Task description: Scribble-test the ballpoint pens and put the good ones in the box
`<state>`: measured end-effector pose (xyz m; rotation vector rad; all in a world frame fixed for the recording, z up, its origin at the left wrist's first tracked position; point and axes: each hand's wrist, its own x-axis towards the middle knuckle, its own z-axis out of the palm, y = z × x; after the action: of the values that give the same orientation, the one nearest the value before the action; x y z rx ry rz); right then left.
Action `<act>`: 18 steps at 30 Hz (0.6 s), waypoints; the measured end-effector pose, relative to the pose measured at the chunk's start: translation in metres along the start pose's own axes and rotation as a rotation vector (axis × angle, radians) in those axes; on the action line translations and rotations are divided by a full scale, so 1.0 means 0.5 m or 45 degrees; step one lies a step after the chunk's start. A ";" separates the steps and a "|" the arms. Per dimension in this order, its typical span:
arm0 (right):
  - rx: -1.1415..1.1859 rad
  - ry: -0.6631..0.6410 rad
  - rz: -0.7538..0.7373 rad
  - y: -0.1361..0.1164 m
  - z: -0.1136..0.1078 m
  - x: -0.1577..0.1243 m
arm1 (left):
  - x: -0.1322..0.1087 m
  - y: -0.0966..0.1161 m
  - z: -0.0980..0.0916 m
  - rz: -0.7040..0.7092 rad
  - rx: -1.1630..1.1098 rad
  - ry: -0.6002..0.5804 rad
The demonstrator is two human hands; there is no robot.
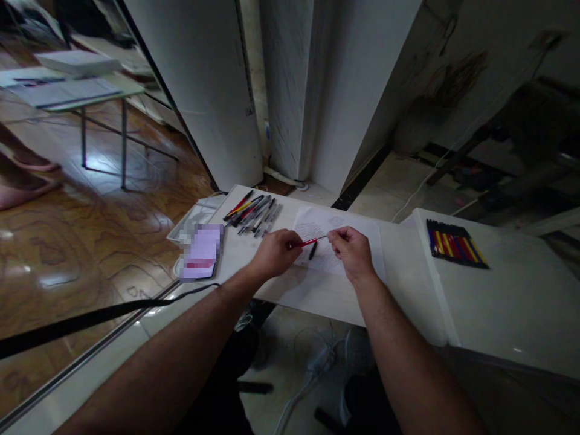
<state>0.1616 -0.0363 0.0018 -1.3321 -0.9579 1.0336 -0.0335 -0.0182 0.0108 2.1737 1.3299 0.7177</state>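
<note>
My left hand (277, 252) is closed around a red pen barrel (309, 242), which points to the right. A thin refill (322, 237) extends from the barrel's end, and the fingers of my right hand (351, 251) pinch its far end. Under both hands lies a written sheet of paper (372, 232) on the white table. Between the hands, a small black cap (313, 251) rests on the paper. To the left of the sheet is a loose pile of pens (256, 212), some clear, others black, red or yellow.
A phone (202, 251) lies at the table's left edge beside a white tray (183, 225). On the right, a white surface (480, 302) bears a row of coloured pens (455, 243). Another person's feet (27, 181) show at far left near a small table (131, 86).
</note>
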 end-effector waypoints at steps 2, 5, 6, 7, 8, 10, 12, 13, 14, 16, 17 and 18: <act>0.028 -0.001 0.022 -0.003 0.000 -0.001 | 0.000 0.001 0.000 -0.008 -0.004 -0.004; 0.054 0.001 0.045 -0.008 0.000 -0.001 | 0.001 0.004 -0.002 -0.038 0.000 -0.004; 0.058 0.007 0.045 -0.009 -0.001 -0.001 | 0.001 0.005 -0.003 -0.055 -0.002 -0.001; 0.061 0.015 0.047 -0.010 -0.001 -0.001 | 0.001 0.007 -0.004 -0.076 -0.008 -0.001; 0.063 0.022 0.050 -0.010 -0.001 -0.001 | 0.002 0.008 -0.005 -0.097 -0.016 -0.002; 0.064 0.023 0.055 -0.010 -0.002 -0.001 | 0.001 0.008 -0.005 -0.125 -0.035 -0.006; 0.065 0.004 0.049 -0.009 -0.001 0.000 | 0.001 0.007 -0.004 -0.131 -0.052 -0.005; 0.065 -0.007 0.040 -0.008 -0.001 0.000 | 0.000 0.006 -0.003 -0.127 -0.059 0.000; 0.066 -0.014 0.030 -0.007 0.000 0.000 | -0.001 0.006 -0.001 -0.119 -0.066 0.004; 0.074 -0.023 0.017 -0.006 0.001 0.000 | -0.002 0.004 0.001 -0.094 -0.078 0.004; 0.077 -0.025 0.010 -0.005 0.002 0.000 | -0.002 0.004 0.002 -0.079 -0.079 0.002; 0.076 -0.028 0.001 -0.004 0.002 0.000 | -0.002 0.003 0.002 -0.062 -0.077 -0.001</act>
<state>0.1604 -0.0361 0.0038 -1.2744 -0.9357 1.0716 -0.0320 -0.0201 0.0108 2.0873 1.3386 0.7283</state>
